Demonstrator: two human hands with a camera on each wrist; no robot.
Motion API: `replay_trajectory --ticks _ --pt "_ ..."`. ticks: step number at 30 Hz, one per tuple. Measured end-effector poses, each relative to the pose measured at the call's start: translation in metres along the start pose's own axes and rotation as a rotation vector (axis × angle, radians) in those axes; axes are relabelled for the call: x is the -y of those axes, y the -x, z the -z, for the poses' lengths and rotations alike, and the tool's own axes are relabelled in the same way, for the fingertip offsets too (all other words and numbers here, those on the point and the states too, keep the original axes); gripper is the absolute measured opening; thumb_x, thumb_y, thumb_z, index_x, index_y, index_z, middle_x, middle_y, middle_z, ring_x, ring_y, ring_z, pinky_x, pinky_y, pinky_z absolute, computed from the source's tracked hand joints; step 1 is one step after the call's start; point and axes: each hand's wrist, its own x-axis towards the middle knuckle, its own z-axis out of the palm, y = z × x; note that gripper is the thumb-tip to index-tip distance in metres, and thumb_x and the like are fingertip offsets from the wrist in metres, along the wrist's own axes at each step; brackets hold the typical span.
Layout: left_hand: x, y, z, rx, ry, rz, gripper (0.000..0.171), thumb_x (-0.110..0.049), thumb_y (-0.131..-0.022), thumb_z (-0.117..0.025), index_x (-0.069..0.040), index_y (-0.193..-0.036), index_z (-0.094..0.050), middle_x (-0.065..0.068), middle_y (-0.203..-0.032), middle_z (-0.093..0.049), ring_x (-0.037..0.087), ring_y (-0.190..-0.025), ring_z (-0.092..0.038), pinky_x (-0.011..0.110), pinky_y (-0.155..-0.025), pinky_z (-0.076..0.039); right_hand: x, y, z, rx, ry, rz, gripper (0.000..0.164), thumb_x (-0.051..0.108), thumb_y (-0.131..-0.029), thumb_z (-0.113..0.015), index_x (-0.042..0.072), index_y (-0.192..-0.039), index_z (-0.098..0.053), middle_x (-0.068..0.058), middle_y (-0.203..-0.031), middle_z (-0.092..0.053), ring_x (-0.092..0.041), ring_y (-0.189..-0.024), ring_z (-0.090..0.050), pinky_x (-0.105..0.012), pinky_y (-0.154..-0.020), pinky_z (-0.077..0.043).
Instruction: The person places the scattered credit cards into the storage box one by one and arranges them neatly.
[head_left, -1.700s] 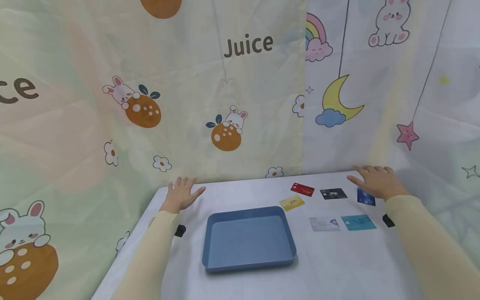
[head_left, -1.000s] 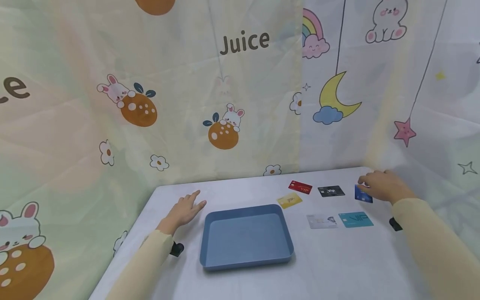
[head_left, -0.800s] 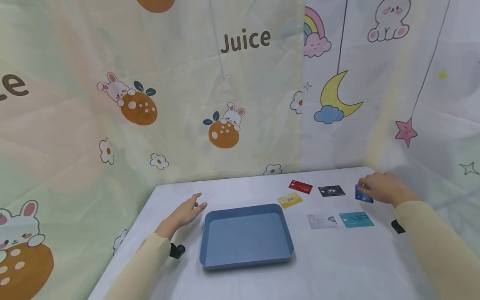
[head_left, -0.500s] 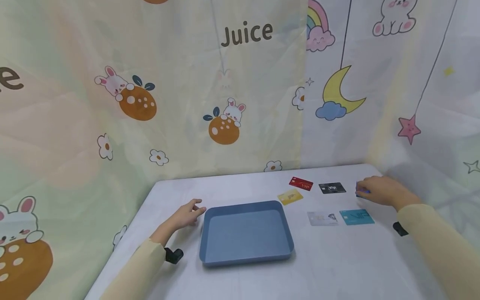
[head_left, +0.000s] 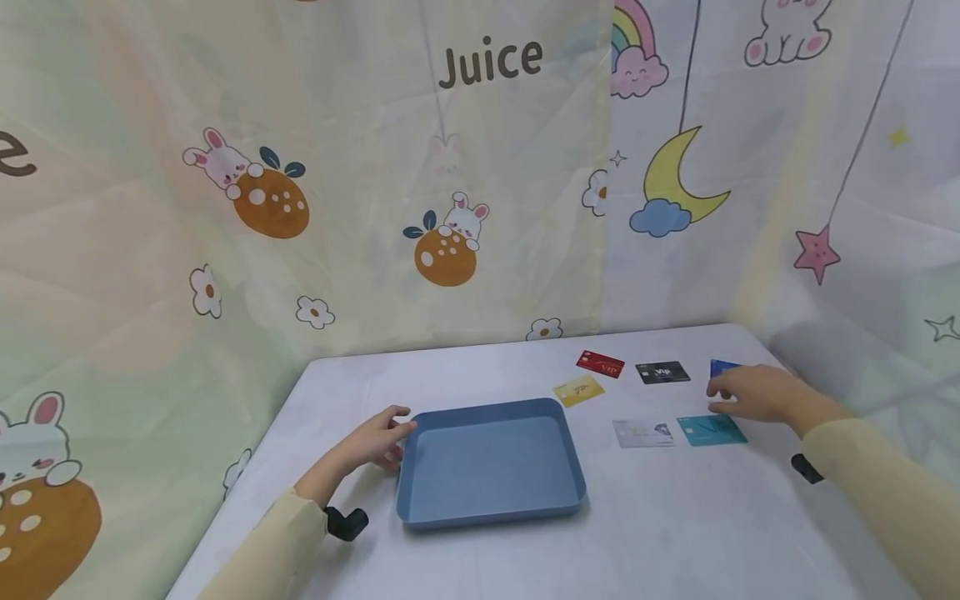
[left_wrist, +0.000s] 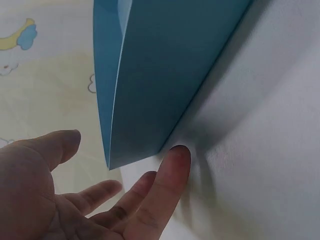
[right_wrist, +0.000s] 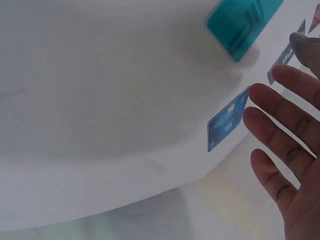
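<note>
My left hand [head_left: 369,443] is at the left edge of a shallow blue tray [head_left: 491,467]. In the left wrist view its thumb stands off the tray wall [left_wrist: 155,70], and the fingers reach low beside the tray's corner; contact is unclear. Over the right part of the table, my right hand [head_left: 761,395] hovers with loosely extended fingers and holds nothing. A blue card [head_left: 722,367] lies just beyond it, partly covered by the hand in the head view, and fully visible in the right wrist view. Nearer me is a teal card [head_left: 711,431].
A silver card [head_left: 642,433] lies left of the teal one. Behind are a black card [head_left: 663,372], a red card [head_left: 600,364] and a gold card [head_left: 578,391]. Printed fabric [head_left: 360,167] hangs around the white-covered table [head_left: 637,533].
My left hand has come down and toward me to the tray's left edge. My right hand reached over the blue card, then drew back toward the teal one. The head view tilted slightly.
</note>
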Motion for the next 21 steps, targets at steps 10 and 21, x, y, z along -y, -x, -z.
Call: replay_trajectory --ticks 10,21 --pt "-0.003 0.008 -0.005 0.002 0.043 0.011 0.058 -0.033 -0.106 -0.054 -0.003 -0.154 -0.041 0.020 -0.132 -0.060 0.024 -0.091 -0.067 0.039 -0.064 -0.062 0.007 0.003 -0.005 0.028 0.006 0.012 0.033 0.041 -0.089 -0.078 0.018 -0.113 -0.074 -0.001 -0.100 -0.071 -0.024 -0.089 -0.063 -0.055 -0.083 -0.057" --pt "0.000 0.006 -0.003 0.043 0.114 0.031 0.056 -0.019 -0.100 -0.055 -0.005 -0.152 -0.042 0.021 -0.134 -0.058 0.028 -0.098 -0.067 0.042 -0.066 -0.062 0.008 0.010 -0.013 0.035 -0.007 0.034 0.049 0.049 -0.073 -0.089 0.024 -0.111 -0.074 0.003 -0.101 -0.071 -0.022 -0.089 -0.062 -0.057 -0.084 -0.056"
